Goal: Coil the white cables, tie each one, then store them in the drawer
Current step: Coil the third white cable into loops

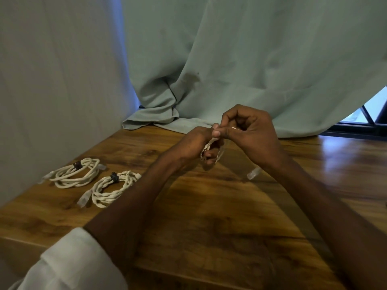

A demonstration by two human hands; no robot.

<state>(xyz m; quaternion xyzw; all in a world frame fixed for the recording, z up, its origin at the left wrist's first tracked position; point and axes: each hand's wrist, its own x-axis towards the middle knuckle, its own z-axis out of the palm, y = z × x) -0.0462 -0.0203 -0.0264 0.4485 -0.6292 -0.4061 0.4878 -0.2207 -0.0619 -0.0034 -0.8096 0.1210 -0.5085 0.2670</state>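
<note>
Wood table (209, 206), green curtain (230, 59) behind, window (372, 109) rt.

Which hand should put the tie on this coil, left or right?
Probably the right hand: it pinches at the top of the coil, while the left hand grips the loops and keeps them together.

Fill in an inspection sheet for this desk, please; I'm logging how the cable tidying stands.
Surface: wooden table, glossy at far right.
Job's things: two coiled white cables, far coil and near coil, each with a dark tie, lying apart at left; no drawer in view.
Clutter: nothing seen.
Grippers: left hand grips a third cable; right hand pinches it from above.
Cables: a clear plug hangs below the right wrist.
Surroundings: green cloth draped behind; window at right.
</note>
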